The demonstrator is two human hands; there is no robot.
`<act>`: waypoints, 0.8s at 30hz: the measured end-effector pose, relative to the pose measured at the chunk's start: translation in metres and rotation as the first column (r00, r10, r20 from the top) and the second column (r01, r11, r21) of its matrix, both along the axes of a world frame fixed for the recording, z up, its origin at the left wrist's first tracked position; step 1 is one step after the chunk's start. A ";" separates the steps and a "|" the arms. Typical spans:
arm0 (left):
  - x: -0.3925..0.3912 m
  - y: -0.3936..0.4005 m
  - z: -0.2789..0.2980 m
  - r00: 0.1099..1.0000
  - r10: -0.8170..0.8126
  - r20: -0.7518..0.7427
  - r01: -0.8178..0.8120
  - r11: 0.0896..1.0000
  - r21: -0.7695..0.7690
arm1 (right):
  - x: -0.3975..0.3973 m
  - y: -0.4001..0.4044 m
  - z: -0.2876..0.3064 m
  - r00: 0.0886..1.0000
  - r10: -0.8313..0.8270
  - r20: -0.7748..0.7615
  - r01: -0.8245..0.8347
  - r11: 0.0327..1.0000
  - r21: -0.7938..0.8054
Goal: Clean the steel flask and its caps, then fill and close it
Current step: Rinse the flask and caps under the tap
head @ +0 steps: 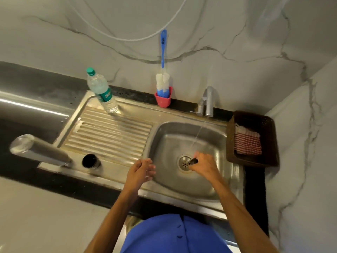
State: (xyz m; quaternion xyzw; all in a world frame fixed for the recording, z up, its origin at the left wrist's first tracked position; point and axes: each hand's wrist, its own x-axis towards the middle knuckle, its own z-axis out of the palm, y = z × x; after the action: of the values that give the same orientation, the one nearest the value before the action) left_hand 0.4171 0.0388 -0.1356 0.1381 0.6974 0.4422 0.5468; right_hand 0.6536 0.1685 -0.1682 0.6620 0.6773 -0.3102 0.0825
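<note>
— Two hands are working over one steel sink [169,181]: what is each one doing?

— One right hand [204,164] is gripping a small dark cap [193,161] in curled fingers above the drain [184,163], while a thin stream from the single tap [207,101] is falling onto it. One left hand [141,170] is hovering at the basin's left edge, fingers loosely bent and holding nothing.

— Where is the flask sitting?

— One steel flask [39,150] is standing on the drainboard's near left corner, with a second cap [90,161], dark and cup-shaped, sitting open side up just beside it.

— How many other items are showing?

— One plastic water bottle [101,91] with a green lid is standing at the drainboard's far edge. One blue-handled bottle brush [162,80] is resting head-down in one pink holder [163,100] behind the sink. One brown basket [255,137] to the right is holding one red-and-white checked cloth [247,143].
</note>
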 end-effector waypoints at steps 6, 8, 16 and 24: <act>-0.060 -0.053 -0.011 0.996 0.066 -0.058 -0.068 0.997 -0.031 | -0.103 -0.032 0.009 0.920 0.104 -0.377 -0.102 0.994 0.026; -0.087 -0.072 -0.013 0.991 0.105 -0.081 -0.109 0.993 -0.045 | -0.149 -0.052 -0.005 0.879 0.228 -0.419 -0.231 0.972 0.044; -0.192 -0.122 -0.015 0.970 0.171 -0.171 -0.184 0.981 -0.065 | -0.292 -0.106 -0.041 0.818 0.455 -0.351 -0.444 0.889 0.116; -0.259 -0.139 -0.028 0.976 0.181 -0.119 -0.190 0.979 -0.073 | -0.351 -0.104 -0.026 0.816 0.544 -0.197 -0.507 0.836 0.211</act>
State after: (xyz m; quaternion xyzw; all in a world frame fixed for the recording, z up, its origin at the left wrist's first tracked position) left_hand 0.1578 -0.1004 -0.1631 0.0736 0.7546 0.4532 0.4687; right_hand 0.3030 0.0642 -0.1946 0.4086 0.8599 -0.3044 0.0298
